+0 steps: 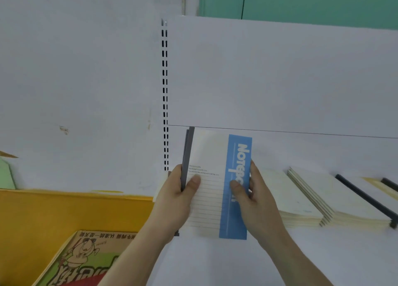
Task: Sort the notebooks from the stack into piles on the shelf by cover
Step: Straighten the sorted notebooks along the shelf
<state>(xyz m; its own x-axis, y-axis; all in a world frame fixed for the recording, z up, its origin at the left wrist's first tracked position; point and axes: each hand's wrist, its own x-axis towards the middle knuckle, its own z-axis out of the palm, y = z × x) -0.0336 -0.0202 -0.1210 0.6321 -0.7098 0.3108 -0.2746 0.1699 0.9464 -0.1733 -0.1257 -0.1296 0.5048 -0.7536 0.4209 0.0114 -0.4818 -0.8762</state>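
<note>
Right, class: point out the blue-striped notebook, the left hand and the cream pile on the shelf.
blue-striped notebook (234,156), head view, on the blue band near its lettering.
left hand (172,197), head view, on the back of the hand.
cream pile (288,197), head view, on the top cover.

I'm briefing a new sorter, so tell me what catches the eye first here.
First, the white lined notebook with the blue "Notebook" band, held upright at centre over the white shelf by the left hand and right hand. Next, the piles of cream notebooks on the shelf to the right. Last, the yellow box at lower left.
</note>
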